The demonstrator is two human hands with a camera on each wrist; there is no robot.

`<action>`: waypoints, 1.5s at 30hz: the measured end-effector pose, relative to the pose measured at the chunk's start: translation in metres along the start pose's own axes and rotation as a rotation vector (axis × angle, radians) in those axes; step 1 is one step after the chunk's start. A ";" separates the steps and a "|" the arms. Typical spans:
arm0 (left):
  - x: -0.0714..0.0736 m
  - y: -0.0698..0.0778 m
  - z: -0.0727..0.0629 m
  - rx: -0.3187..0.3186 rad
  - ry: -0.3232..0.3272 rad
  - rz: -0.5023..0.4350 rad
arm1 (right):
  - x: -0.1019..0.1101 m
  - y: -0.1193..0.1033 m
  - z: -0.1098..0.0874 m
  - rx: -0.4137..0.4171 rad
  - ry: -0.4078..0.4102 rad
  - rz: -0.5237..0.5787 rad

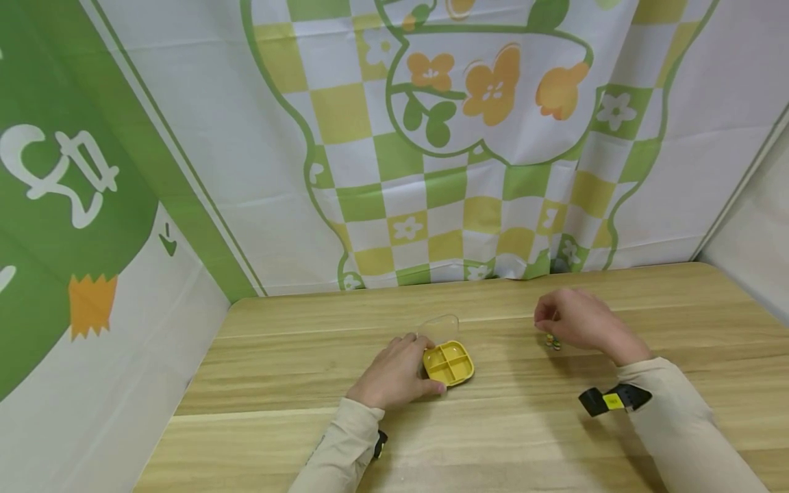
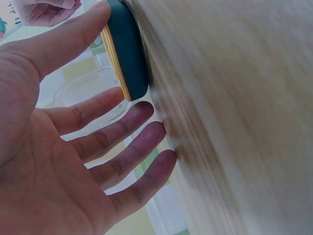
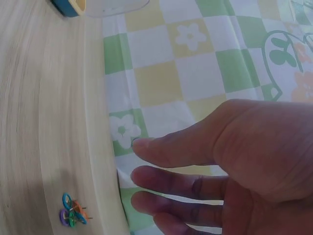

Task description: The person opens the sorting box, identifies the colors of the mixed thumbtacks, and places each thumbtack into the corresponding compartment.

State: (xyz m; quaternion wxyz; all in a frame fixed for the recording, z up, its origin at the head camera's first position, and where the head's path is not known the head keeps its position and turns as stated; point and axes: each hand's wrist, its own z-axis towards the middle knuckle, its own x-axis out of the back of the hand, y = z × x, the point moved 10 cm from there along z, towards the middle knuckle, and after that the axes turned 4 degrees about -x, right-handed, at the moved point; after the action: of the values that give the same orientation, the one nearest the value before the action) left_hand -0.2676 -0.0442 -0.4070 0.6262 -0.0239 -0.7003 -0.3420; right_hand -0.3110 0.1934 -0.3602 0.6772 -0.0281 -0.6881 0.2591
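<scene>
My left hand (image 1: 394, 373) grips a small yellow box (image 1: 448, 363) on the table, thumb at its near edge and index finger at its far side. A cross-shaped divider splits the box into several compartments. Its clear lid (image 1: 445, 327) stands open at the back. Seen in the left wrist view, the box's outer shell (image 2: 129, 54) is dark teal. To the right, my right hand (image 1: 576, 318) hovers over a little cluster of colourful pieces with thin metal pins (image 3: 73, 213). Its thumb and fingers extend with a gap between them, and nothing shows in that gap.
The wood-grain table (image 1: 277, 383) reaches back to a hanging cloth (image 1: 444, 205) with checks and flowers. A green and white printed panel (image 1: 80, 226) borders the left side, and a pale wall (image 1: 755, 239) the right. Each wrist wears a black strap (image 1: 631, 396).
</scene>
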 end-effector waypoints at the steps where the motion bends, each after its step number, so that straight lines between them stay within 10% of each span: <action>1: 0.000 0.000 0.000 0.000 0.000 0.001 | 0.000 -0.001 0.000 0.006 0.000 0.006; 45: 0.000 0.000 0.000 0.000 -0.008 0.026 | -0.042 -0.055 0.004 0.178 -0.059 0.252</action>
State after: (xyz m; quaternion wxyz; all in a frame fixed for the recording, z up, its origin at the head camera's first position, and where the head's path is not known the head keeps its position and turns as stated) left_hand -0.2681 -0.0441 -0.4072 0.6279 -0.0345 -0.7023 -0.3337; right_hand -0.2938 0.1285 -0.3765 0.6186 -0.0463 -0.6729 0.4029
